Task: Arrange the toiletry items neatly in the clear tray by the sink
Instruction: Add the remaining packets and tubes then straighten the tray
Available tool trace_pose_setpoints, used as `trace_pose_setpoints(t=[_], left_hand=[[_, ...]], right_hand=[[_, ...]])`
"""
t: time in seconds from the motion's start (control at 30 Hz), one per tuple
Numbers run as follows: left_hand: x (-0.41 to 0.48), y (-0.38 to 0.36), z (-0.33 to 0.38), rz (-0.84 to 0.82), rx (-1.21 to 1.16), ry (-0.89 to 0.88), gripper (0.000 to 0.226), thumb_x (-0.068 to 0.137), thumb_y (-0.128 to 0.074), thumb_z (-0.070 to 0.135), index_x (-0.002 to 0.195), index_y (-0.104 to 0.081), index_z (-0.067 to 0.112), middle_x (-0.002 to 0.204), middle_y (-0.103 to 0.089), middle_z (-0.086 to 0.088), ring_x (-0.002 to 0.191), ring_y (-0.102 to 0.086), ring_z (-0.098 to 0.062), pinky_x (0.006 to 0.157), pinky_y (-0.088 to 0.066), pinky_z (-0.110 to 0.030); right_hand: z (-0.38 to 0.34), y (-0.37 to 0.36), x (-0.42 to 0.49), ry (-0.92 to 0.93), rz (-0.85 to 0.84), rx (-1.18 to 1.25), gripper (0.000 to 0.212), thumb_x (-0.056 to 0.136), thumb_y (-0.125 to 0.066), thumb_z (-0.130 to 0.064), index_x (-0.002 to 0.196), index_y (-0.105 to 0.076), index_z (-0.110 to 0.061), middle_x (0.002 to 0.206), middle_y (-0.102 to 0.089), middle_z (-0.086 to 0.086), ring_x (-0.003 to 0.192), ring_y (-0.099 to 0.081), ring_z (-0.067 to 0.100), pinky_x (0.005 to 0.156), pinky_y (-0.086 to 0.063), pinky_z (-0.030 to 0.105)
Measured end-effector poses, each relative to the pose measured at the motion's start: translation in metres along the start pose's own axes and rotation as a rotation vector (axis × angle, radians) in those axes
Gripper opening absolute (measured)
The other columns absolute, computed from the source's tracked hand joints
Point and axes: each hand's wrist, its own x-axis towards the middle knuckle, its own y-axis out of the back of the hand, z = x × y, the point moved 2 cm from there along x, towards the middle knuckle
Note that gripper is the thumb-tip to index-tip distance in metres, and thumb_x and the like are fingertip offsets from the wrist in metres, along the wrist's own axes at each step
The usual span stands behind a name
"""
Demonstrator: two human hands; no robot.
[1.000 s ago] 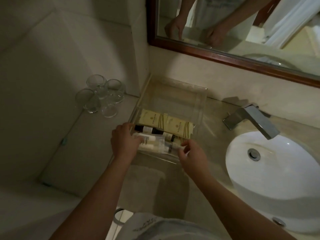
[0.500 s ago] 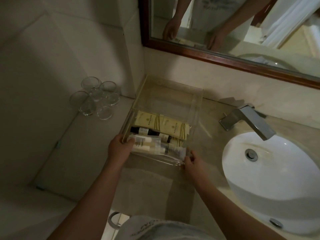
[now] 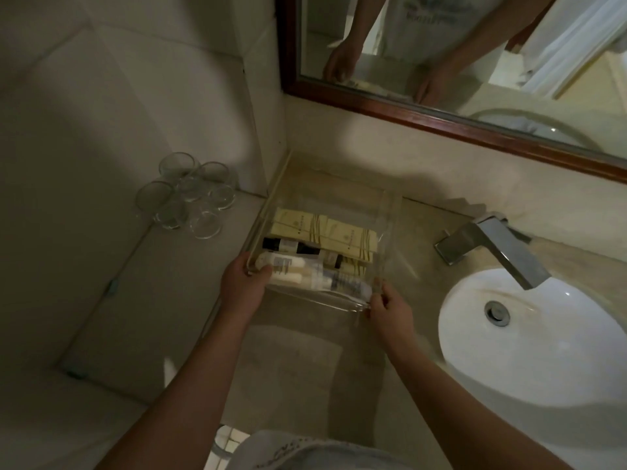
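A clear tray [image 3: 386, 212] sits on the counter left of the sink, against the corner wall. Inside lie cream boxes [image 3: 325, 232] across the middle, dark small bottles [image 3: 285, 246] below them, and white bottles [image 3: 305, 271] along the near wall. My left hand [image 3: 242, 286] grips the tray's near left corner, thumb over the rim beside a white bottle. My right hand [image 3: 386, 305] pinches the tray's near right corner. The far half of the tray holds nothing.
Several upturned drinking glasses [image 3: 186, 195] stand on the ledge at the left. A white basin [image 3: 529, 337] with a chrome tap [image 3: 498, 245] lies to the right. A wood-framed mirror [image 3: 441, 117] hangs above the counter.
Both hands have shifted from the bottles inside the tray to its near corners. The camera view has tilted slightly; the tray stays in about the same place.
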Motion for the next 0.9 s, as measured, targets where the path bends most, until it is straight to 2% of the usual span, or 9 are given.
trace_pose_setpoints(t=[0.1, 0.2, 0.37, 0.73, 0.83, 0.9], left_hand=[[0.011, -0.006, 0.004, 0.014, 0.005, 0.011, 0.038, 0.082, -0.068, 0.012, 0.119, -0.060, 0.008, 0.100, -0.059, 0.001, 0.089, -0.055, -0.014, 0.076, -0.041, -0.024], [0.020, -0.013, 0.006, 0.042, -0.021, 0.057, 0.042, 0.080, -0.071, 0.014, 0.119, -0.058, 0.009, 0.100, -0.060, -0.001, 0.089, -0.058, -0.018, 0.076, -0.045, -0.026], [0.033, -0.024, 0.009, 0.091, -0.036, 0.083, 0.043, 0.077, -0.074, 0.019, 0.115, -0.059, 0.007, 0.107, -0.066, -0.009, 0.087, -0.061, -0.019, 0.072, -0.046, -0.028], [0.047, -0.035, 0.016, 0.161, -0.023, 0.082, 0.043, 0.074, -0.074, 0.023, 0.112, -0.060, 0.006, 0.108, -0.067, -0.011, 0.082, -0.059, -0.017, 0.068, -0.042, -0.026], [0.048, -0.038, 0.012, 0.132, -0.024, 0.084, 0.055, 0.072, -0.074, 0.029, 0.119, -0.055, 0.009, 0.117, -0.061, -0.010, 0.094, -0.061, -0.021, 0.072, -0.045, -0.028], [0.048, -0.043, 0.010, 0.095, 0.051, 0.103, 0.076, 0.067, -0.077, 0.037, 0.130, -0.045, 0.012, 0.128, -0.050, -0.011, 0.106, -0.056, -0.026, 0.081, -0.049, -0.033]], right_hand=[[-0.003, -0.001, 0.007, 0.000, 0.008, -0.022, 0.022, 0.100, -0.044, -0.019, 0.114, -0.060, -0.022, 0.084, -0.065, -0.002, 0.072, -0.061, 0.013, 0.059, -0.044, 0.023], [-0.007, 0.000, 0.010, 0.017, 0.020, -0.023, 0.023, 0.101, -0.043, -0.018, 0.118, -0.056, -0.026, 0.084, -0.063, -0.004, 0.072, -0.059, 0.008, 0.055, -0.041, 0.020], [-0.009, 0.000, 0.018, 0.024, 0.049, -0.043, 0.029, 0.100, -0.043, -0.018, 0.125, -0.058, -0.018, 0.087, -0.066, 0.001, 0.072, -0.062, 0.011, 0.054, -0.043, 0.021], [-0.019, 0.003, 0.025, 0.028, 0.086, 0.021, 0.047, 0.097, -0.054, -0.031, 0.138, -0.040, -0.012, 0.085, -0.061, -0.001, 0.070, -0.061, 0.007, 0.049, -0.043, 0.012], [-0.022, 0.003, 0.024, 0.026, 0.085, 0.079, 0.054, 0.096, -0.056, -0.038, 0.140, -0.036, -0.013, 0.089, -0.060, -0.001, 0.072, -0.064, 0.010, 0.047, -0.048, 0.013], [-0.021, 0.002, 0.024, 0.020, 0.081, 0.080, 0.054, 0.096, -0.056, -0.037, 0.139, -0.036, -0.012, 0.088, -0.059, -0.002, 0.071, -0.063, 0.010, 0.046, -0.048, 0.013]])
